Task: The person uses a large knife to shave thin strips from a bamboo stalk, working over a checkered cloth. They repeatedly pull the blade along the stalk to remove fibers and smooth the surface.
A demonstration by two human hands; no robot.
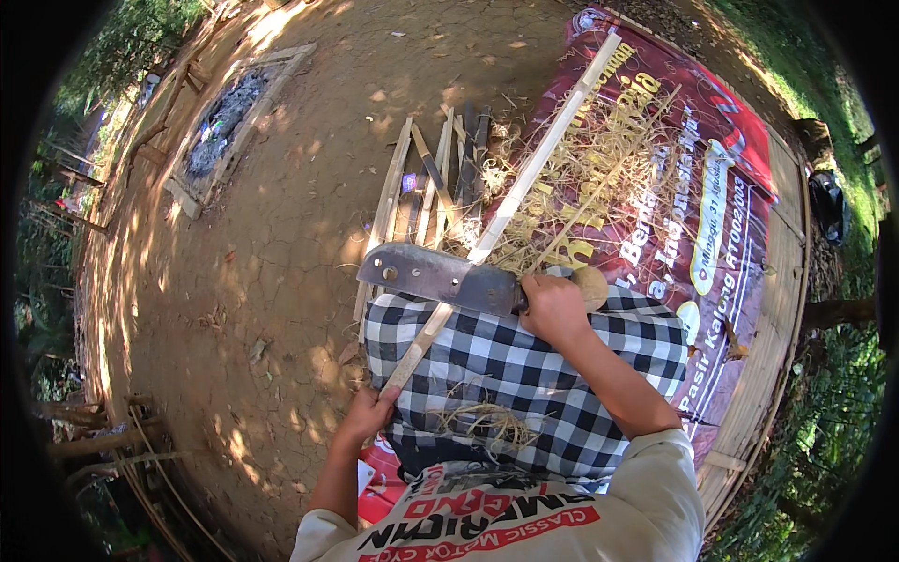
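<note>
In my right hand [554, 309] is the wooden handle of a broad machete [426, 276], its rounded end poking out past my fist. The dark blade points left, has several holes, and lies across a long pale bamboo strip [552, 150]. My left hand [372, 412] pinches the near end of that strip, which slants away to the upper right. Beneath the blade, a black-and-white checked cloth [449, 365] covers my lap, with a few curled shavings [492, 421] on it.
A dark red printed banner [646, 272] on a bamboo platform [763, 375] carries a heap of shavings [618, 140]. More bamboo pieces [398, 178] lie on the bare earth [272, 309] ahead. Farther left is a framed ash pit [229, 117]; a black bag [829, 206] sits at right.
</note>
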